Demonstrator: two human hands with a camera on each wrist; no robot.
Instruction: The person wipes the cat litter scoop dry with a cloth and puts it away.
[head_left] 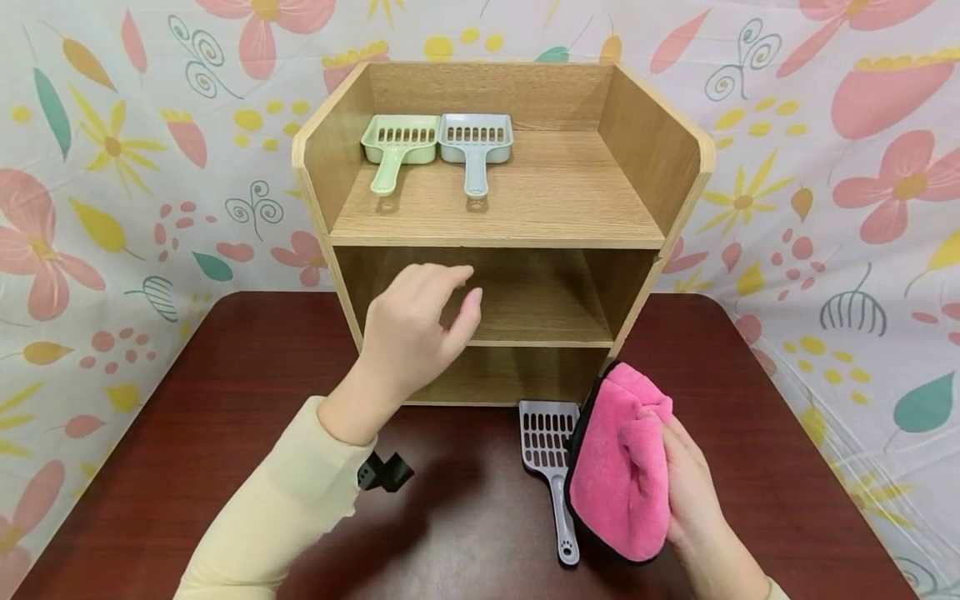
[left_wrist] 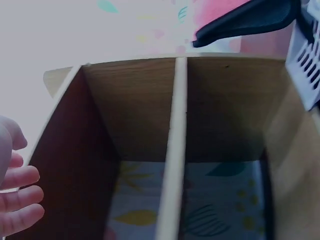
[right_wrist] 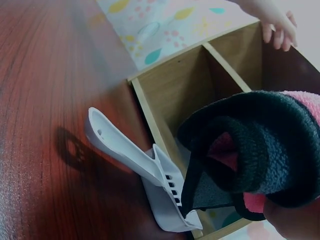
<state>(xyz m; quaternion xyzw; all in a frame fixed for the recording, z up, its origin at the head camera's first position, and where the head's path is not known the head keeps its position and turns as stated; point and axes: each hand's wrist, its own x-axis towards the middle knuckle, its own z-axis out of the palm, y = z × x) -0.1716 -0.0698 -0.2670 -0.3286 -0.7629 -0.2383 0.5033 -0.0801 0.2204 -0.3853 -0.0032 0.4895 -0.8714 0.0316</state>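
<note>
My left hand [head_left: 420, 325] hangs in front of the wooden shelf's middle compartment, fingers loosely bent and nothing held. My right hand [head_left: 693, 492] grips a folded pink and black cloth [head_left: 626, 467] at the right front of the shelf. Just left of the cloth, a lilac-grey litter scoop [head_left: 551, 450] lies on the table, its slotted head against the shelf's foot and its handle towards me. The cloth overlaps the scoop's right edge in the head view; I cannot tell whether they touch. In the right wrist view the cloth [right_wrist: 280, 145] hides part of the shelf.
On the top board of the wooden shelf [head_left: 495, 217] a green litter scoop [head_left: 397, 150] and a blue litter scoop [head_left: 476, 154] stand side by side at the left. The shelf stands on a dark red table [head_left: 270, 358]. A small black object [head_left: 386, 472] shows by my left sleeve.
</note>
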